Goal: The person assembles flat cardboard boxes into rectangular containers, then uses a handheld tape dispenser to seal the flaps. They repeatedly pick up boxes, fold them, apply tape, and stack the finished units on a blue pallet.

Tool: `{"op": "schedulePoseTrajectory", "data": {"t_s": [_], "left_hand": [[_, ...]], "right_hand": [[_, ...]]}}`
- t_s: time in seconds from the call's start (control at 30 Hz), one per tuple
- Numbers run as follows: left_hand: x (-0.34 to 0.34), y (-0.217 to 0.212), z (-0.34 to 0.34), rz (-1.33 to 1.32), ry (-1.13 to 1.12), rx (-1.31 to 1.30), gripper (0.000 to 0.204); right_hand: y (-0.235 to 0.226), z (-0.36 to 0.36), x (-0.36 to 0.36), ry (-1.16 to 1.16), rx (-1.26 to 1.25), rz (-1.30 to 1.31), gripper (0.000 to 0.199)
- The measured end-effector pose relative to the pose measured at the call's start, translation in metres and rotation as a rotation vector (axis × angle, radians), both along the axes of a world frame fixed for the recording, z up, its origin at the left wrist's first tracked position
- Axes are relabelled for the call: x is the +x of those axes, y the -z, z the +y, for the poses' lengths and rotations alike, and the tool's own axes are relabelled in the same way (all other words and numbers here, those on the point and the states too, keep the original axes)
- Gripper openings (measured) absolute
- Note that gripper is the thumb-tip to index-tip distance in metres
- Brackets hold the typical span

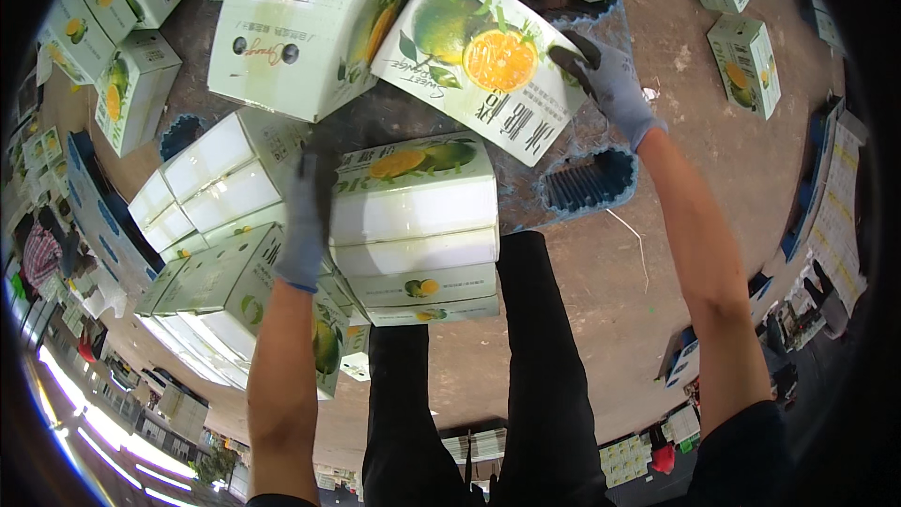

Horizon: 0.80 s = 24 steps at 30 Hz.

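Brown dirt floor point(601, 319) all over this place, with a blue plastic pallet point(589, 180) lying on it, and that pallet is my landmark for everything below.

Right hand point(610, 84), in a grey glove, is reaching out over the far side of the pallet and its grip is clamped on the edge of a tilted fruit box point(479, 56), the one with the big green and orange citrus picture facing up. It's held at a slant and off the stack, I'd guess because one hand on an edge is all it takes to swing a light carton around.

Left hand point(305, 221), also gloved, is laid flat against the left side of the stack of boxes point(418, 225) just on the near-left of the pallet. Grip isn't closed around anything, more like pressing to keep the pile square.

Counts: that stack shows about four boxes. Another big box point(300, 28) sits beyond it, left of the tilted one. A heap of maybe eight or more cartons point(206, 225) is further left of the pallet, too jumbled to count exactly. Two loose boxes point(746, 61) show right of the pallet, more at the edges.
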<state>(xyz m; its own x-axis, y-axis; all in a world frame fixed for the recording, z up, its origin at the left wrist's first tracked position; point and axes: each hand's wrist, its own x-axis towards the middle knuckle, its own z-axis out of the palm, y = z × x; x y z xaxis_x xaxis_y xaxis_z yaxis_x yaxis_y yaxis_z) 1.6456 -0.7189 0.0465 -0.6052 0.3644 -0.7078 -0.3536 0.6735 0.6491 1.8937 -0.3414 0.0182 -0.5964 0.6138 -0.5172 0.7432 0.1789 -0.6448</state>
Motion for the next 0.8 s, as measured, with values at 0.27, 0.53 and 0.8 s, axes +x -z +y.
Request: {"op": "schedulePoseTrajectory", "data": {"t_s": [0.27, 0.53, 0.8], "left_hand": [[-0.079, -0.048, 0.074, 0.013, -0.197, 0.227, 0.090], [-0.112, -0.046, 0.105, 1.232, 0.226, -0.196, 0.093], [-0.177, -0.019, 0.143, 0.938, 0.296, -0.232, 0.081]], "right_hand": [[-0.061, -0.034, -0.102, -0.356, 0.649, 0.031, 0.053], [-0.033, -0.074, -0.177, -0.737, 0.798, -0.004, 0.055], [-0.019, -0.040, -0.036, -0.665, 0.802, -0.019, 0.052]]}}
